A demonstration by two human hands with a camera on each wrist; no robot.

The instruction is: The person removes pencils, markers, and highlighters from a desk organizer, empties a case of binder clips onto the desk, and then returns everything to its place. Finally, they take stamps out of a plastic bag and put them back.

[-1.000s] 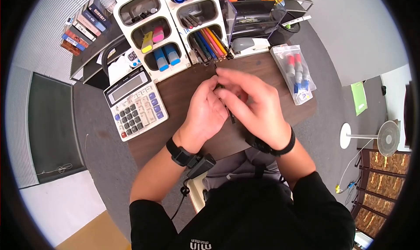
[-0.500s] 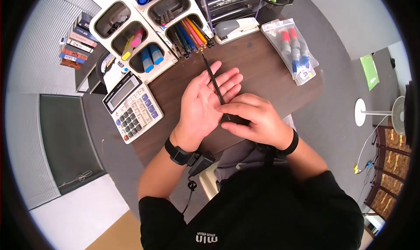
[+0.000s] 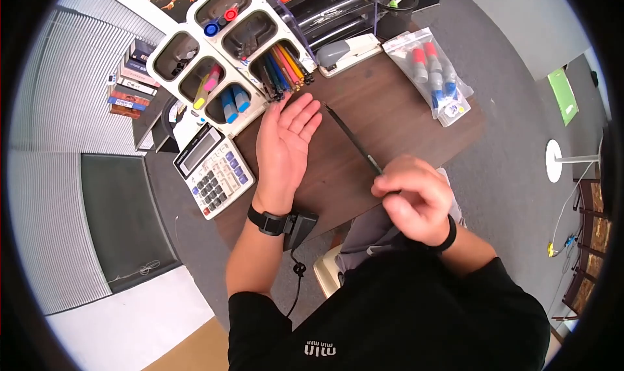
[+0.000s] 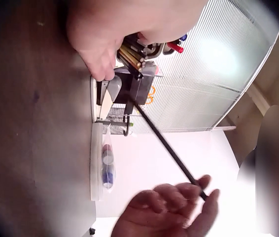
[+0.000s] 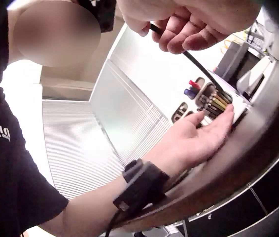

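In the head view my right hand point(image 3: 419, 199) pinches a slim dark pencil point(image 3: 354, 140) near its rear end, between thumb and fingers. The pencil slants away from me, its pointed tip toward the organizer. My left hand point(image 3: 283, 147) lies palm up with fingers extended, to the left of the pencil and apart from it. Its fingertips are close to the colored pencils point(image 3: 285, 65) in the organizer's lower right compartment. The left wrist view shows the pencil point(image 4: 166, 145) rising from the desk side to the right fingertips point(image 4: 203, 190).
Beside the white organizer point(image 3: 250, 88), holding highlighters and markers, stand a calculator point(image 3: 218, 176) on the left and a stapler point(image 3: 349, 52) on the right. A clear pouch of markers point(image 3: 434, 78) lies at the desk's right. A black desk tray point(image 3: 331, 20) stands behind the stapler.
The hands were close together at first, then the pencil lay across the left palm. Now the right hand has drawn it off to the right, and the left hand has shifted slightly left.
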